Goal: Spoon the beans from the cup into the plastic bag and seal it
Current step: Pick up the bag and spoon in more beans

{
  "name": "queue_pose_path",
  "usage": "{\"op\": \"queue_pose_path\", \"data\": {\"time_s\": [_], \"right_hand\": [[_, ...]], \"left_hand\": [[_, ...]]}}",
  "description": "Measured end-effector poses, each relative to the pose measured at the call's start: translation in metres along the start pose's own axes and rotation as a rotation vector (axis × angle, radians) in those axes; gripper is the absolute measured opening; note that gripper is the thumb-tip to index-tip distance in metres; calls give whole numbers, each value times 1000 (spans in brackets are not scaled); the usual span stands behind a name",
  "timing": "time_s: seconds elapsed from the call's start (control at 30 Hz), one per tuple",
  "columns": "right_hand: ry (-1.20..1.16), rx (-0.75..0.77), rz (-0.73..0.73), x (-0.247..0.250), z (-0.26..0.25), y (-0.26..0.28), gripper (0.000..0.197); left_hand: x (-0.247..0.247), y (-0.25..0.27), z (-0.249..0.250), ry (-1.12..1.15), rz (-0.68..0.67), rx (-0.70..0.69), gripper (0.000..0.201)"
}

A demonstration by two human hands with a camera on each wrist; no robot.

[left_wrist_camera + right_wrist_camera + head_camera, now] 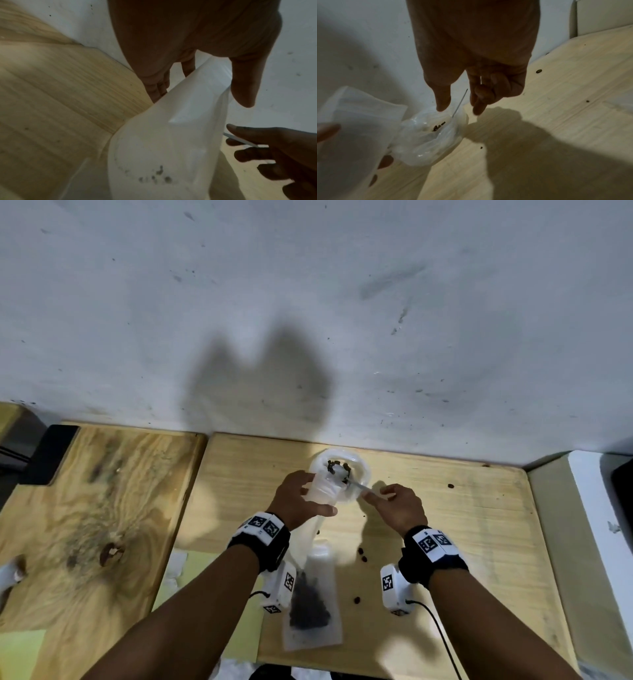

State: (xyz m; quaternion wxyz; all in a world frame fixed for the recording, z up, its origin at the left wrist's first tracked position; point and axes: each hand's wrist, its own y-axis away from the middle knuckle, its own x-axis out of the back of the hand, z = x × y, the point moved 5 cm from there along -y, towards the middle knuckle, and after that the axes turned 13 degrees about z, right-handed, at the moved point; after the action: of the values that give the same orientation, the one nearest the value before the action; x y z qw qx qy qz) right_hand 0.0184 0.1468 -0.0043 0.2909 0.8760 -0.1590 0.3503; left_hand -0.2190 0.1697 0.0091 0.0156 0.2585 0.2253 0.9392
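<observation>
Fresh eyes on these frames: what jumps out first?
The two hands meeting at the far edge of the table: the left hand holds up the mouth of the plastic bag, and the right hand works a spoon in the clear cup. A dark heap of beans already sits in the bag, and strays dot the wood.

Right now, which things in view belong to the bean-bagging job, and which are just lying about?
Part of the job:
- cup with the last beans
- spoon, held by the right hand
- plastic bag, held at its mouth by the left hand
- spilled beans on the table

Lying about:
- wooden board
- yellow paper
</observation>
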Motion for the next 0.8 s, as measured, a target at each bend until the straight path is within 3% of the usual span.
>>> {"op": "queue_pose_path", "data": {"time_s": [0.13,0.3,0.47,0.57,0.8], "right_hand": [[-51,44,1,-4,-8,-12,16],[-211,182,262,12,-21,-14,11],[-118,334,402,30,-37,-4,13],[-42,382,406,32,-43,2,13],[-50,358,394,26,-46,4,15]], "left_hand": [[-8,-18,4,-57,-88,63,106],[-9,-29,4,-45,-103,85,83],[-4,-24,0,-62,2,-35,84],[-3,-18,3,-67,48,-154,80],[-6,-15,4,-98,81,-245,76]]}}
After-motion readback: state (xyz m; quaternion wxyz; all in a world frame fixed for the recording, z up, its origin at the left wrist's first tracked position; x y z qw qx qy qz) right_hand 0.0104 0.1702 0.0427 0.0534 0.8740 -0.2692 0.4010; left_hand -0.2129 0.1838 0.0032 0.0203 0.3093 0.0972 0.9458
